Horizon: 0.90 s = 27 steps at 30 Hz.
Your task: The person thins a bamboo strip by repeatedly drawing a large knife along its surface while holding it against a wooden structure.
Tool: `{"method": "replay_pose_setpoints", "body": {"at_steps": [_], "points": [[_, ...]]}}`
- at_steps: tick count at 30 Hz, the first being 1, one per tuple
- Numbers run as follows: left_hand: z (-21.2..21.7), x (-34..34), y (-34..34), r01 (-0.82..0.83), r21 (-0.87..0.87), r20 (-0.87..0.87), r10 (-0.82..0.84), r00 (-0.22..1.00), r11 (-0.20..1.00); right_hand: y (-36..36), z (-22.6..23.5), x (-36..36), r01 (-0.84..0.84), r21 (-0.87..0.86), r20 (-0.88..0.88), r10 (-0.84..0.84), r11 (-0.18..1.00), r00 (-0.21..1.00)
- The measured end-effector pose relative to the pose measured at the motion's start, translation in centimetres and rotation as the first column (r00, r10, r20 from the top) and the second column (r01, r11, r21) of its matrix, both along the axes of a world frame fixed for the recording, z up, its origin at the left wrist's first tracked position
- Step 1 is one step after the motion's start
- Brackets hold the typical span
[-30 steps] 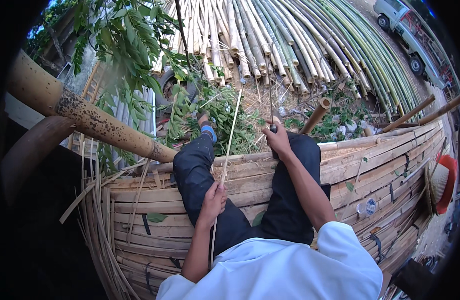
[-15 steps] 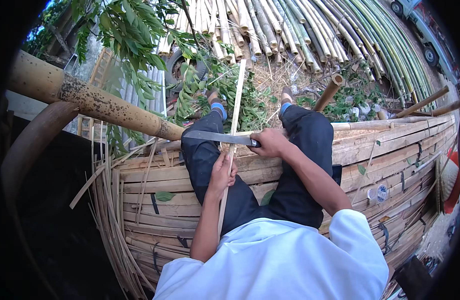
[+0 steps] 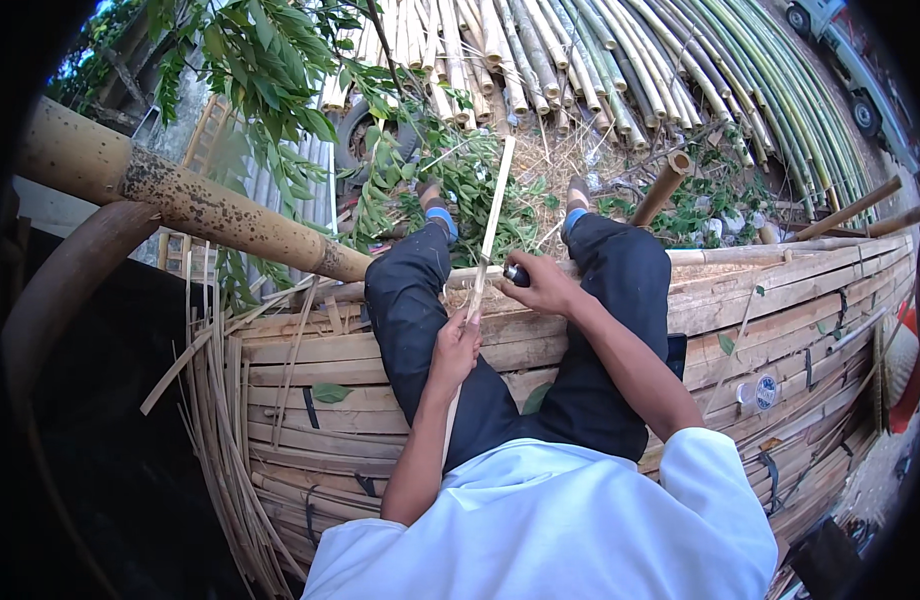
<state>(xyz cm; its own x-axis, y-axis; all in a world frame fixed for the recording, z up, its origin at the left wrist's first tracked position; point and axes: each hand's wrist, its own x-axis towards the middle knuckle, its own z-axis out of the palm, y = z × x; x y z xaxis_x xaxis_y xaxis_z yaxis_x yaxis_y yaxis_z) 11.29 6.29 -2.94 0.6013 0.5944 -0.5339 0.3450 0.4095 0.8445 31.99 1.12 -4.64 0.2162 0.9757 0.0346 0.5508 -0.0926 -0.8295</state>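
Note:
My left hand [image 3: 454,350] is closed round a pale, narrow bamboo strip [image 3: 496,205] that slants up and away between my knees. The strip's lower end runs back along my left forearm toward my shirt. My right hand [image 3: 545,286] grips the dark handle of a knife [image 3: 518,271], just right of the strip and a little above my left hand. Hardly any of the blade can be made out here; it seems turned edge-on near the strip.
I sit on a stack of sawn wooden strips [image 3: 325,400]. A thick bamboo pole [image 3: 230,215] crosses at the left, above thin hanging slivers [image 3: 215,420]. Ahead lie leafy branches [image 3: 270,80], a tyre [image 3: 375,140] and many bamboo poles [image 3: 580,60]. A truck [image 3: 870,80] stands far right.
The knife has turned from lying flat across the strip, blade pointing left, to being barely visible. The strip's far end has shifted right and lower, and my left hand has moved slightly right.

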Motion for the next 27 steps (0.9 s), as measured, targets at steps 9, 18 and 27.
{"method": "replay_pose_setpoints", "body": {"at_steps": [9, 18, 27], "points": [[-0.5, -0.3, 0.2, 0.044, -0.069, 0.052, -0.04, 0.998, 0.997, 0.8, -0.2, 1.6, 0.063, -0.19, -0.536, -0.158, 0.98, 0.829], [-0.6, -0.6, 0.4, 0.009, -0.143, 0.048, -0.002, 0.999, 0.99, 0.7, -0.6, -0.6, -0.105, -0.243, -0.448, -0.016, 0.964, 0.894], [-0.8, 0.5, 0.5, 0.016, -0.169, 0.029, -0.011, 1.0, 0.985, -1.2, -0.8, -2.6, -0.022, -0.249, -0.371, -0.074, 0.968, 0.926]]}}
